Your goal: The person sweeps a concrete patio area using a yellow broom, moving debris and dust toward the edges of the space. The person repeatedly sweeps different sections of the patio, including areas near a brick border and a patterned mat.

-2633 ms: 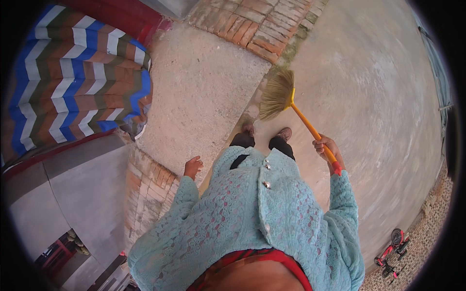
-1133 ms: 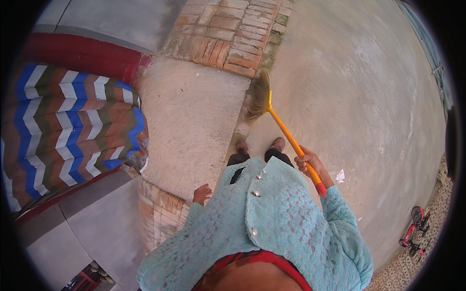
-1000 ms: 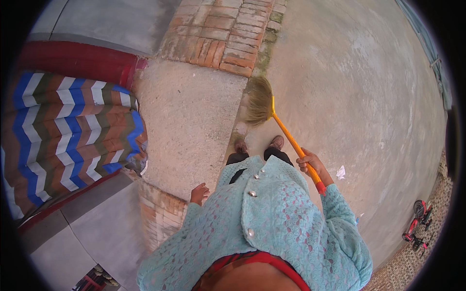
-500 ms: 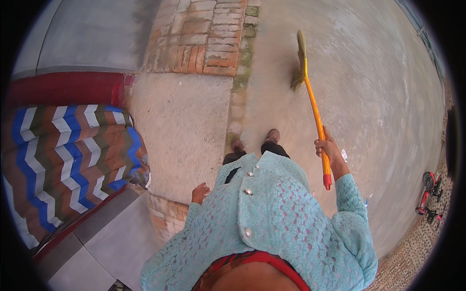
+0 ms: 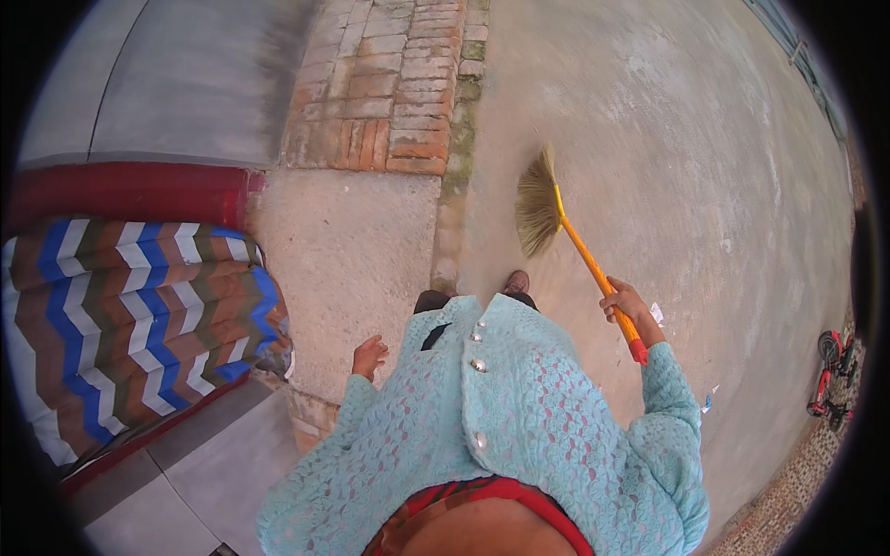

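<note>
My right hand is closed around the orange handle of a broom, close to its red end cap. The broom slants up and to the left, and its straw-coloured bristles fan out over the concrete just ahead of my feet. Whether the bristle tips touch the ground, I cannot tell. My left hand hangs beside my light blue knitted cardigan with its fingers loosely bent and apart, holding nothing.
Left of me, a zigzag-striped cover lies by a dark red sill. A brick strip runs ahead. White scraps lie to the right of my right hand. At the far right stands a red and black wheeled thing.
The broom head has swung toward me and to the left, and its bristles now show as a broad fan. My left hand has moved slightly out and forward.
</note>
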Motion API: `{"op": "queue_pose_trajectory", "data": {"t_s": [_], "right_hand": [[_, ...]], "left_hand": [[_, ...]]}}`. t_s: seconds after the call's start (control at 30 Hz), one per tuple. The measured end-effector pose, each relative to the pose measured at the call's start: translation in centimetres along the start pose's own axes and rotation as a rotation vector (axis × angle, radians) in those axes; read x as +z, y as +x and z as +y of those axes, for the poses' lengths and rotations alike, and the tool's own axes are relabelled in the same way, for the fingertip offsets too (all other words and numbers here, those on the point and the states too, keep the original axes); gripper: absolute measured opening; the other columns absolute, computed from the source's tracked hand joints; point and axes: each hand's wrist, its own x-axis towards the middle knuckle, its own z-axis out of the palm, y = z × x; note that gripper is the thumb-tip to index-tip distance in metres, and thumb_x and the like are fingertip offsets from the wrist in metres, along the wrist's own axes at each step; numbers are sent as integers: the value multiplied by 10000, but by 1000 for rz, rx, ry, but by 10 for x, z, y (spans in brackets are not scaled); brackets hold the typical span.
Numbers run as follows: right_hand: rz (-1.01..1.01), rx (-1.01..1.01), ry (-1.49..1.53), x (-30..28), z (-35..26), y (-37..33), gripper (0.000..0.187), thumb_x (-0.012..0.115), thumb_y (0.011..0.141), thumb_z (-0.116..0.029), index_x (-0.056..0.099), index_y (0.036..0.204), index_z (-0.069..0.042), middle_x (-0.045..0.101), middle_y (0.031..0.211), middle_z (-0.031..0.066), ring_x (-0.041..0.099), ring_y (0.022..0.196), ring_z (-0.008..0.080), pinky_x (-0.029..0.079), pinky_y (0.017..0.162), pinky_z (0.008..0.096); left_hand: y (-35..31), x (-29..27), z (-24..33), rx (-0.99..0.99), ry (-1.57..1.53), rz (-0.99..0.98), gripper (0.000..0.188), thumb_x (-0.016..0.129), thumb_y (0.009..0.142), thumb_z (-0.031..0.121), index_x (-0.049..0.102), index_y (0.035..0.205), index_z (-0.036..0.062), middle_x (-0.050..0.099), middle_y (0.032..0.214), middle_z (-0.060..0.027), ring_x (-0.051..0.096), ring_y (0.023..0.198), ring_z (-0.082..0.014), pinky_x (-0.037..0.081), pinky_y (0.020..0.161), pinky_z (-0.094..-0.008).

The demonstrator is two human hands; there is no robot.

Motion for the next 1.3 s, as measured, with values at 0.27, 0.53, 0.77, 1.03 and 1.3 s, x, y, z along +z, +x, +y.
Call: {"op": "queue_pose_trajectory", "data": {"t_s": [0.27, 0.53, 0.77, 1.03, 1.3], "right_hand": [[29, -294, 85, 44, -93, 24, 810, 464, 660, 89, 69, 1341, -104, 430, 610, 31, 397, 424, 88, 358, 346, 213], [-388, -227, 515, 129, -175, 82, 766, 435, 690, 92, 105, 1325, -180, 402, 716, 71, 375, 441, 68, 339, 348, 174], [-320, -38, 236, 194, -259, 174, 686, 443, 714, 67, 121, 1295, -105, 439, 687, 77, 410, 448, 81, 348, 352, 182], [-110, -251, 185, 158, -310, 195, 769, 444, 697, 61, 41, 1332, -99, 426, 665, 36, 388, 435, 68, 359, 358, 187], [-71, -221, 479, 163, -230, 68, 840, 442, 646, 97, 63, 1343, -181, 428, 700, 53, 382, 427, 69, 356, 345, 196]], "left_hand": [[-21, 13, 10, 226, 839, -83, 446, 557, 728, 228, 483, 1163, 162, 585, 973, -69, 561, 903, -243, 430, 759, -403], [64, 32, 77, 31, 943, -216, 365, 408, 803, 337, 503, 1131, 205, 503, 1119, -122, 476, 1039, -286, 352, 873, -447], [137, 9, 148, 157, 851, -379, 388, 414, 800, 326, 513, 1114, 121, 521, 1093, -155, 491, 1016, -296, 372, 859, -384], [149, -23, 195, 122, 857, -358, 348, 472, 774, 183, 518, 1103, 80, 585, 952, -170, 549, 886, -315, 436, 749, -378], [179, -15, 227, 321, 969, -396, 336, 448, 786, 240, 546, 1058, 70, 572, 975, -184, 544, 900, -317, 425, 762, -374]]}}
